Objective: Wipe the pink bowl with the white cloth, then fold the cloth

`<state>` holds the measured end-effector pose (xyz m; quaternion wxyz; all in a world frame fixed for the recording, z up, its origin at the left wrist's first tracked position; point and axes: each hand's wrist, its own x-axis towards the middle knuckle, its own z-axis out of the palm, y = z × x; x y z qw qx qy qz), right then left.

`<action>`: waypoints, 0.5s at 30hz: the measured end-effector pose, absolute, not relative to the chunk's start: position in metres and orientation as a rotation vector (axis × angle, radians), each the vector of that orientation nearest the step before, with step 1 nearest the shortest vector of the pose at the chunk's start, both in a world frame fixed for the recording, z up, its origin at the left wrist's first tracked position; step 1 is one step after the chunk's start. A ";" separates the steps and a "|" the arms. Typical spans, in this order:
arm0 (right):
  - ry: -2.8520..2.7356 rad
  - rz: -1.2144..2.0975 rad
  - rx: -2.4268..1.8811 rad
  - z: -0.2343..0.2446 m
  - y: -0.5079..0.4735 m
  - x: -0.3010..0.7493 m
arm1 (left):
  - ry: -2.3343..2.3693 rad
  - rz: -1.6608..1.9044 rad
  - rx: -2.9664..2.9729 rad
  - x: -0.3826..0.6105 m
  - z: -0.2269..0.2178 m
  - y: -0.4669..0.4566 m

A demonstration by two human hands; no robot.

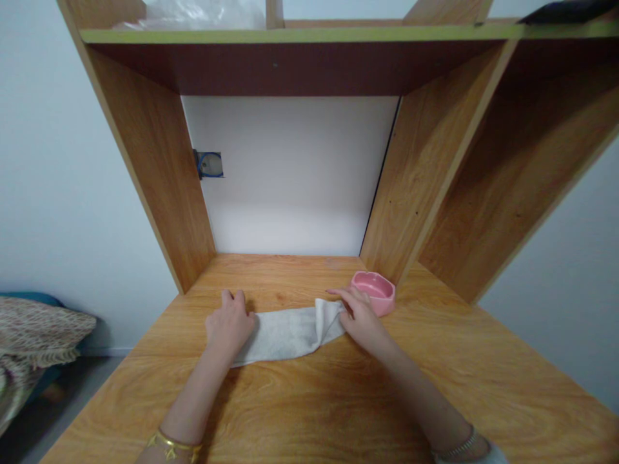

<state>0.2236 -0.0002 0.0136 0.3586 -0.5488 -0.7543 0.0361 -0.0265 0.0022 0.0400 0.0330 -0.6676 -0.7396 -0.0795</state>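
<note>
A long, narrow grey-white cloth [285,334] lies stretched across the wooden tabletop, its kind not clear from here. Over its left end rests my left hand [231,325], fingers bent and closed on the fabric, partly hiding that end. My right hand [360,316] pinches the opposite end, where the cloth is bunched into a raised fold; its index finger sticks out to the left. Just behind the right hand stands a pink polygonal dish [382,296], partly covered by that hand.
The wooden desk [309,406] has side panels and an overhead shelf [290,35] bearing clear plastic [203,14] and a dark item [570,11]. An uncovered wall box with blue wire [211,164] is at the back left. A fringed woven cover [43,325] lies at far left.
</note>
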 end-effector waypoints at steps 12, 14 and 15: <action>-2.101 0.025 -1.405 0.030 -0.008 0.218 | -1.569 -0.723 -2.938 0.001 0.038 -0.013; -1.991 0.056 -1.413 0.033 -0.008 0.219 | -1.518 -0.733 -2.999 0.005 0.039 -0.018; -1.932 0.081 -1.419 0.034 -0.008 0.219 | -1.526 -0.725 -3.006 0.006 0.040 -0.019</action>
